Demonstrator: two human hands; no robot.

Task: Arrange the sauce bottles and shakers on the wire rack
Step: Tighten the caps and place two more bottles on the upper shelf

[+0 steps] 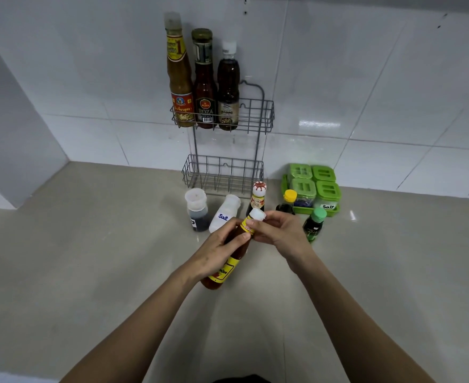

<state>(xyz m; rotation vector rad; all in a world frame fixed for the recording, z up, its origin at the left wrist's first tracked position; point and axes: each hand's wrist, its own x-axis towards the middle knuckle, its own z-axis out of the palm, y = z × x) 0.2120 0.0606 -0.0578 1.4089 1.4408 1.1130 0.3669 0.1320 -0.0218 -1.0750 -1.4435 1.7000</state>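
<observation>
Grey wire rack (266, 113) hung on white tiled wall, two tiers. Upper tier held three tall sauce bottles at its left end: yellow-brown sauce bottle (180, 78), dark red ketchup bottle (205, 87), brown bottle with white cap (228, 87); right part of that tier free. Lower tier (222, 172) held nothing.

On beige tabletop (89, 258), left to right: small clear shaker with dark contents (197, 210), white salt shaker (224, 214) leaning, red-capped small bottle (258, 196), yellow-capped dark bottle (288, 201), green-capped dark bottle (314, 223), green seasoning box set (314, 189) behind.

Left hand (222, 248) wrapped around middle of red chili sauce bottle with yellow label (229, 265), tilted, base toward the person, held above tabletop in front of the shakers. Right hand (279, 232) pinched its white cap (257, 215) with fingertips, probably checking it was tight.

Bottle looked like smooth plastic or glass, mostly full, so moderately heavy, rigid, possibly slick. Best hold: around labelled body, not the cap. Probably headed for the free right side of upper tier.
</observation>
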